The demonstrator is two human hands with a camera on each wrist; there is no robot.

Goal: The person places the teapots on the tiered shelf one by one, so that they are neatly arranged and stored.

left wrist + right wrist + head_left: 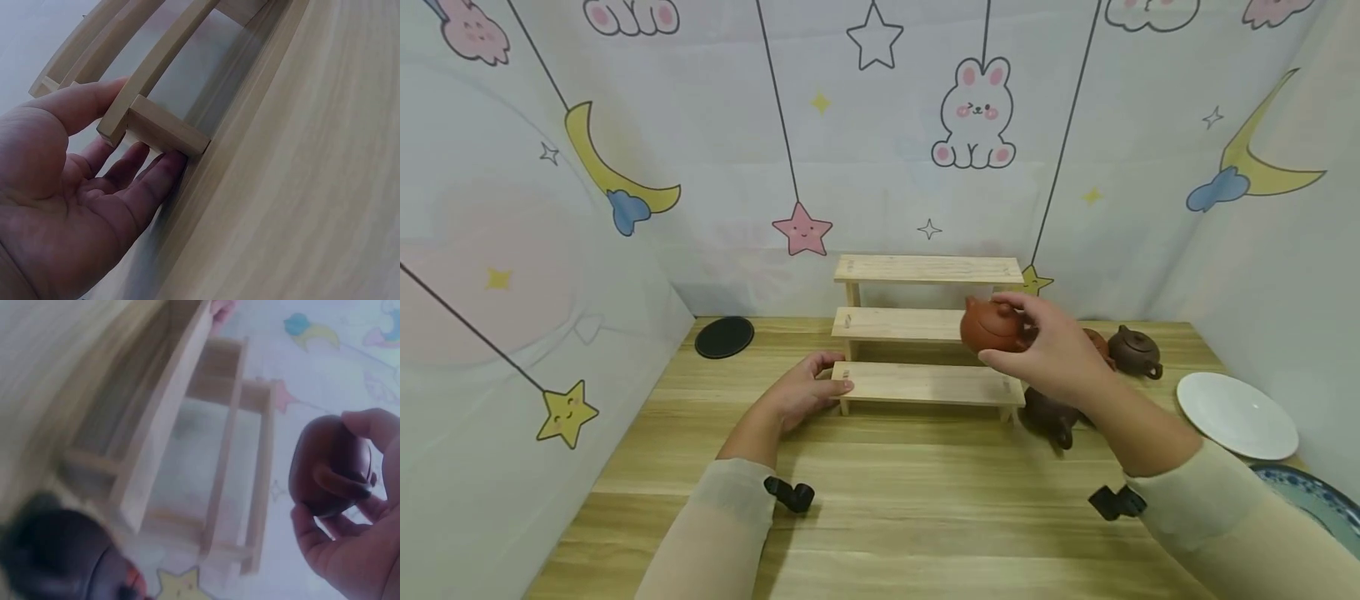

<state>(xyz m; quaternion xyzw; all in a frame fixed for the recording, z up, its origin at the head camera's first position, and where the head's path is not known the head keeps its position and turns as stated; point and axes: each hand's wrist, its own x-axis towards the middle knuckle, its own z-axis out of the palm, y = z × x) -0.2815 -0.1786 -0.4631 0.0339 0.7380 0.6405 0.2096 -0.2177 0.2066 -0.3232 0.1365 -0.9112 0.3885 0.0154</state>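
Note:
A reddish-brown clay teapot is held up in my right hand, pinched between thumb and fingers, its spout turned left. In the head view it overlaps the right part of the middle shelf; in the right wrist view the teapot shows apart from the wooden stand. That three-step stand stands on the table. My left hand grips its left end, thumb over the lowest shelf and the other fingers against the side post.
Right of the stand sit a dark teapot, a reddish one partly hidden by my right hand, and a dark brown one. A white plate and a blue-patterned dish lie farther right. At the back left is a black disc.

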